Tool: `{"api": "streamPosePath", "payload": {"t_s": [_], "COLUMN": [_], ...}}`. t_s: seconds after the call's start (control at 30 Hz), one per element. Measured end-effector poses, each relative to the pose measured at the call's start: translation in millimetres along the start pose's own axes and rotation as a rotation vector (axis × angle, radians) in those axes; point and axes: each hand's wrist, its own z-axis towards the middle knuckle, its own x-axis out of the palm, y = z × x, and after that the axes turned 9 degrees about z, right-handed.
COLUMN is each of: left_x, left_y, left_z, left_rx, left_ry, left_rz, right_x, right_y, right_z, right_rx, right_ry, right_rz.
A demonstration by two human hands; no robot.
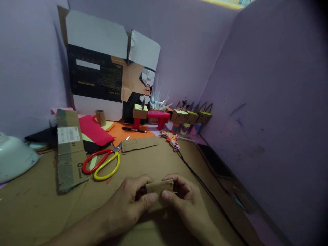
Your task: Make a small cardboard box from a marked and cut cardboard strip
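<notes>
A small piece of cardboard (pixel 160 186) with a folded upper edge is held low at the front of the table. My left hand (pixel 134 196) grips its left side, thumb on the near face and fingers behind. On the other side my right hand (pixel 183 194) pinches it the same way, the two thumbs almost meeting. The fingers behind the cardboard are partly hidden. Beyond my left hand lie scissors (pixel 116 150) with one red and one yellow handle, blades pointing away. A flat cardboard strip (pixel 139 144) rests just past them.
A glue gun wrapped in patterned paper (pixel 171 138) trails a black cord (pixel 205 188) past my right hand. Cardboard figures with ears (pixel 188 116) line the back right. Left are a taped cardboard piece (pixel 69 150), red paper (pixel 94 130) and a white rounded object (pixel 15 159). A phone-like dark slab (pixel 215 160) lies right.
</notes>
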Motion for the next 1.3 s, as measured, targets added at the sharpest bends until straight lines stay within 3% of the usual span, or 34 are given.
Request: {"api": "streamPosePath", "payload": {"t_s": [0.17,0.23,0.37,0.5,0.63,0.77,0.97,1.1,1.2,1.3], "left_x": [9.9,10.0,13.0,23.5,30.3,24.3,7.7,7.8,8.3,7.1], "left_y": [3.5,2.8,1.8,3.5,5.4,7.0,6.7,8.4,10.9,12.3], "left_z": [1.8,3.0,5.5,5.2,3.7,4.2,8.8,11.8,13.1,14.3], "left_rx": [-0.045,-0.077,-0.079,-0.140,-0.130,-0.143,-0.205,-0.294,-0.362,-0.392], "left_ry": [-0.162,-0.142,0.012,-0.081,-0.116,-0.074,-0.118,-0.172,-0.199,-0.179], "left_rz": [0.099,-0.026,-0.261,-0.108,-0.104,-0.155,-0.285,-0.233,-0.261,-0.369], "right_x": [3.6,4.0,4.4,8.9,13.8,12.1,5.3,0.4,-4.1,-7.7], "right_y": [1.4,2.2,1.3,0.0,1.5,0.7,-5.5,-6.9,-10.0,-15.4], "right_z": [0.2,0.4,1.3,1.1,-0.9,-0.7,2.7,-0.3,-2.4,-1.9], "right_rx": [0.013,-0.003,-0.061,-0.074,-0.099,-0.083,-0.004,-0.136,-0.312,-0.390], "right_ry": [0.029,-0.005,-0.107,-0.127,-0.151,-0.126,-0.033,-0.063,0.034,0.118], "right_rz": [-0.053,-0.083,-0.088,-0.083,-0.062,-0.063,-0.104,-0.222,-0.421,-0.572]}}
